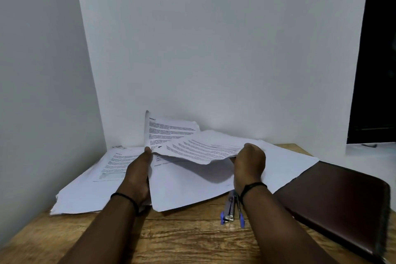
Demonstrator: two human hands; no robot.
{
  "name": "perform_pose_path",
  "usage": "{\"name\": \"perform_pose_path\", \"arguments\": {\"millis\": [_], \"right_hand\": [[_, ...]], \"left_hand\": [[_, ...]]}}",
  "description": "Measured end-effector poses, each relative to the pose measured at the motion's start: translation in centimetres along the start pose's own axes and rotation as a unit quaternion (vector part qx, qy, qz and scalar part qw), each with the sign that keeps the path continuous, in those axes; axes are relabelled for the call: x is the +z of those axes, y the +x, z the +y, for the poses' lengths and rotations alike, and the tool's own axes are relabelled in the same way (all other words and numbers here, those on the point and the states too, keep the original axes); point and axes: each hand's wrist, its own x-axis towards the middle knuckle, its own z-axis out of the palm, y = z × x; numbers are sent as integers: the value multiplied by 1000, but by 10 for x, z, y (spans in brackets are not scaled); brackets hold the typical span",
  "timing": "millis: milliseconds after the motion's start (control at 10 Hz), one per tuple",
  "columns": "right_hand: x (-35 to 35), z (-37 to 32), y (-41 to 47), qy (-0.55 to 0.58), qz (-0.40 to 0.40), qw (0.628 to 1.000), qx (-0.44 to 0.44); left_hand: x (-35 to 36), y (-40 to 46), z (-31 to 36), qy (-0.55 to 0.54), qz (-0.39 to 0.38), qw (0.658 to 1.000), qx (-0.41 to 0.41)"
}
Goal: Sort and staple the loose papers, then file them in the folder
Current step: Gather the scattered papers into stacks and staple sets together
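Observation:
Loose printed papers (pixel 188 186) lie spread over the back of a wooden table (pixel 192 240). My left hand (pixel 139 171) grips the left edge of a lifted, curling sheet (pixel 169 133). My right hand (pixel 249 165) is closed on the right end of another raised sheet (pixel 199 150) that sags in the middle. A blue and silver stapler (pixel 231 210) lies on the table just under my right wrist, partly covered by paper. A dark brown folder (pixel 340 203) rests shut at the right.
White walls stand close behind and on the left, meeting in a corner. One flat printed sheet (pixel 92 180) lies at the far left of the table. A dark opening (pixel 377 53) is at the far right.

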Motion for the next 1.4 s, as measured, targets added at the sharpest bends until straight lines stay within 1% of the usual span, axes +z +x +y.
{"name": "perform_pose_path", "arguments": {"millis": [100,200,300,400,500,600,700,800,900,1000,1100,1200,1300,1400], "right_hand": [[6,7,8,-160,-90,979,-84],[4,13,-2,-274,-151,940,-132],[1,21,-6,-357,-147,890,-244],[-2,22,-7,-451,-43,826,-334],[-1,15,-11,-501,35,781,-371],[4,14,-17,-479,38,759,-439],[9,7,-33,-440,2,775,-454],[20,8,-45,-421,-12,761,-494],[24,8,-57,-379,-86,758,-525],[25,8,-66,-329,-270,797,-429],[27,10,-68,-283,-328,818,-378],[30,15,-64,-247,-374,827,-338],[30,20,-63,-239,-404,833,-292],[30,20,-60,-220,-403,855,-240]], "left_hand": [[0,-1,-2,-12,16,1000,10],[1,-2,-2,-21,17,999,19],[0,-1,2,-33,22,999,17],[6,-5,2,-14,15,999,32],[8,-6,0,5,19,998,63],[8,-6,-2,30,6,996,88],[17,-12,1,21,-41,995,88],[23,-16,5,2,-71,995,70],[25,-18,8,-26,-118,992,36],[30,-24,11,11,-141,990,25],[26,-16,9,79,-131,986,71],[28,-16,5,146,-109,978,106],[25,-15,1,181,-85,973,113],[16,-9,-3,244,-25,961,127]]}}
